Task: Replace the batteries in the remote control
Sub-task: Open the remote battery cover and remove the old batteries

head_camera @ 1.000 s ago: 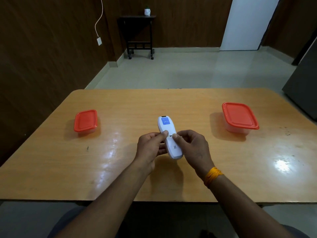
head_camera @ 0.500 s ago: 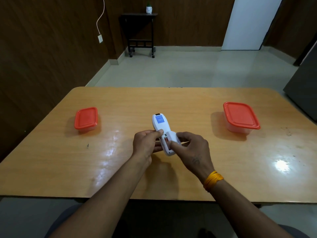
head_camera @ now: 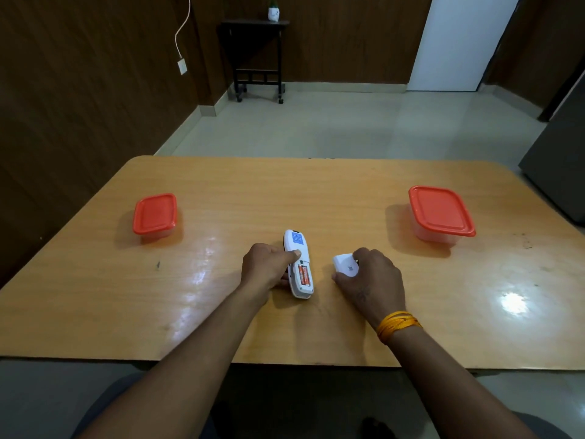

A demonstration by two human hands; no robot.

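Observation:
A white remote control [head_camera: 298, 251] lies back-up near the middle of the wooden table [head_camera: 285, 191]. Its battery bay is uncovered and two orange batteries [head_camera: 303, 275] sit inside. My left hand [head_camera: 267, 267] grips the remote from its left side, thumb resting across its back. To the right, my right hand [head_camera: 370, 280] holds the detached white battery cover [head_camera: 345, 265] low over the table, a hand's width from the remote.
A small clear container with an orange lid [head_camera: 154, 214] stands at the left of the table. A larger one with an orange lid [head_camera: 440, 212] stands at the right. Floor and a dark side table [head_camera: 254, 55] lie beyond.
The battery cover came off the remote. My right hand carried it to the right and down. My left hand lowered the remote to the table, and the batteries now show.

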